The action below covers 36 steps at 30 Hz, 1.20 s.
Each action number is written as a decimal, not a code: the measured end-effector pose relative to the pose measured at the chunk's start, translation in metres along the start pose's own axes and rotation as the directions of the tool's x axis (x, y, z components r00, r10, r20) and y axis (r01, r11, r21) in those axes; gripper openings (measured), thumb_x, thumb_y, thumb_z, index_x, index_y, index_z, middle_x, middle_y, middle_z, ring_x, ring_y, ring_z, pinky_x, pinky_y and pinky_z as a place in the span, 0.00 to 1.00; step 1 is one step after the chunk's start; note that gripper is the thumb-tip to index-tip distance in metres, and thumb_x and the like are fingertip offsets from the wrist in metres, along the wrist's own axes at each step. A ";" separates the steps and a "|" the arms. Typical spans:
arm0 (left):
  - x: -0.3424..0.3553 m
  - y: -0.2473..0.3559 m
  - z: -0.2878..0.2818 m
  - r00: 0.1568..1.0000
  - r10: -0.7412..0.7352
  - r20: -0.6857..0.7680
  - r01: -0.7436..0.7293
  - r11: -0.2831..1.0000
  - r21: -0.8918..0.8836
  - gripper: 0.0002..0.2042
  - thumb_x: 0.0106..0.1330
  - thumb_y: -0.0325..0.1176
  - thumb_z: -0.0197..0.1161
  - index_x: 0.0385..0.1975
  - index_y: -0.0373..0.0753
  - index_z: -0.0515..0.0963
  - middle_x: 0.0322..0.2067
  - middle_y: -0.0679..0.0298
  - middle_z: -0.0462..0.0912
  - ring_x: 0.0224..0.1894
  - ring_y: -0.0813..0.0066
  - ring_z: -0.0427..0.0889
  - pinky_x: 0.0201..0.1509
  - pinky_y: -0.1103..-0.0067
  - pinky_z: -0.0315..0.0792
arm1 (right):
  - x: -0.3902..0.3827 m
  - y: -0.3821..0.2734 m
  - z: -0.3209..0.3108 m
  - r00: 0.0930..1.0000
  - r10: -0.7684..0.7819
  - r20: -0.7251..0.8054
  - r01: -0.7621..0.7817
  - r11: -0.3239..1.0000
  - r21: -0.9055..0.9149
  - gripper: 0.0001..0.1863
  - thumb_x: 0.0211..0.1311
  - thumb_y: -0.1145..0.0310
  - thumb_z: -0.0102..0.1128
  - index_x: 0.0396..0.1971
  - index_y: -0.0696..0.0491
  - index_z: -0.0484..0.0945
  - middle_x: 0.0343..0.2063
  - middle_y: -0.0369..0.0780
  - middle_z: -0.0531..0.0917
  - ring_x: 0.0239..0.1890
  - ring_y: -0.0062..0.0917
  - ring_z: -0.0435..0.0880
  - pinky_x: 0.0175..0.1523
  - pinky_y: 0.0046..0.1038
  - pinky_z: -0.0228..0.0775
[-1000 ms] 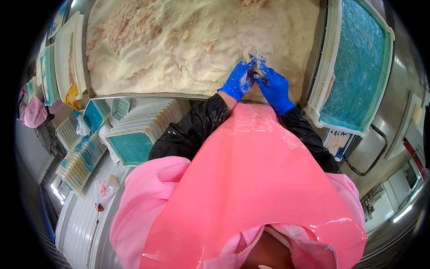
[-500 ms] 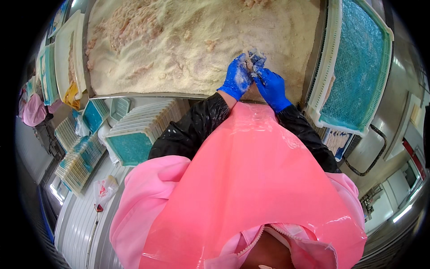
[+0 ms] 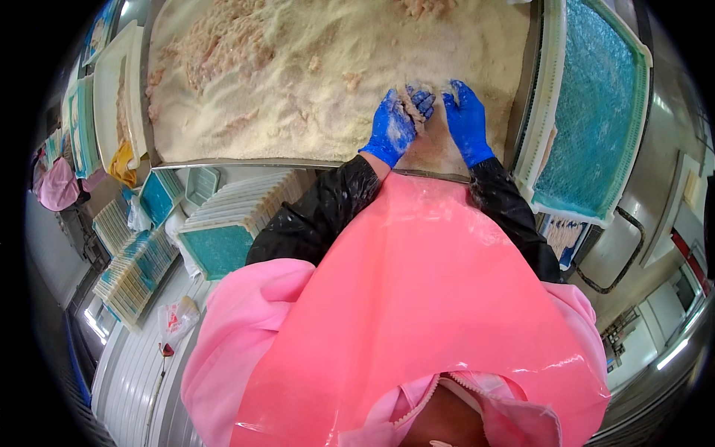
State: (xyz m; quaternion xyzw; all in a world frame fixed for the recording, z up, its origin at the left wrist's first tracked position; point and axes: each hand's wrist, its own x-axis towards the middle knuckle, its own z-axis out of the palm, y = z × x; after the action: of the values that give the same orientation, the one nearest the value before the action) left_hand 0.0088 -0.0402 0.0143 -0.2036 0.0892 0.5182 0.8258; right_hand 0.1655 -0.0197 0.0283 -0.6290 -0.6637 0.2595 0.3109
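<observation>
A wide metal-rimmed bin [image 3: 253, 162] in front of me holds pale crumbs or powder [image 3: 298, 119], with raw pinkish meat pieces [image 3: 212, 52] heaped at its far left. Over its near right part, my left hand [image 3: 395, 128], in a blue glove, is closed around a crumb-coated strip of raw meat [image 3: 412, 109]. To the right of it and apart from the strip, my right hand [image 3: 467, 123], also in a blue glove, has its fingers stretched out and shows nothing in them. Pale crumbs cling to both gloves.
Right of the bin stands a white-rimmed tray with a teal mesh bottom [image 3: 599, 112]. Stacked trays [image 3: 238, 216] sit below the bin at the left, near a clear plastic bag [image 3: 177, 319]. A yellow cloth [image 3: 121, 164] hangs beside a white tray [image 3: 106, 97] at far left.
My right hand has come off the meat and moved right, its fingers now stretched out. My left hand keeps the strip at nearly the same place.
</observation>
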 end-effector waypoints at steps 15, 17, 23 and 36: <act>0.001 -0.007 0.007 0.921 -0.276 0.276 0.333 0.924 -0.187 0.30 0.63 0.55 0.44 0.56 0.37 0.61 0.54 0.54 0.66 0.56 0.54 0.65 0.61 0.64 0.58 | 0.000 -0.051 0.041 0.947 0.028 0.321 -0.058 0.995 0.084 0.27 0.60 0.61 0.45 0.59 0.50 0.60 0.58 0.47 0.63 0.61 0.38 0.59 0.65 0.37 0.42; -0.001 -0.007 0.015 0.992 -0.102 -0.080 0.113 0.983 0.144 0.28 0.64 0.55 0.44 0.55 0.39 0.63 0.53 0.56 0.69 0.54 0.58 0.68 0.59 0.66 0.60 | -0.004 -0.059 0.046 0.898 -0.115 0.424 0.116 0.993 0.022 0.27 0.58 0.59 0.45 0.58 0.50 0.62 0.59 0.45 0.62 0.61 0.37 0.59 0.65 0.39 0.40; 0.001 -0.009 0.025 0.971 -0.112 -0.209 0.172 0.939 0.298 0.34 0.61 0.60 0.38 0.60 0.41 0.56 0.59 0.54 0.59 0.60 0.56 0.59 0.63 0.62 0.52 | 0.003 -0.041 0.030 0.959 -0.161 0.233 0.189 0.977 -0.100 0.27 0.54 0.58 0.48 0.55 0.51 0.66 0.58 0.45 0.63 0.60 0.39 0.60 0.64 0.43 0.42; -0.012 0.000 0.031 0.987 -0.124 -0.103 0.128 0.991 0.037 0.36 0.63 0.60 0.35 0.60 0.34 0.54 0.60 0.51 0.57 0.61 0.55 0.57 0.65 0.66 0.49 | -0.042 -0.044 -0.003 0.874 0.394 0.285 -0.467 0.518 0.716 0.20 0.58 0.66 0.57 0.48 0.57 0.69 0.42 0.37 0.75 0.45 0.20 0.72 0.49 0.23 0.65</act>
State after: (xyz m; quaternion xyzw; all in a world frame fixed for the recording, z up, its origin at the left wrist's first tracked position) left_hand 0.0014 -0.0363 0.0463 -0.2164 0.1288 0.4520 0.8557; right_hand 0.1388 -0.0651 0.0586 -0.5686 -0.3254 0.6110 0.4444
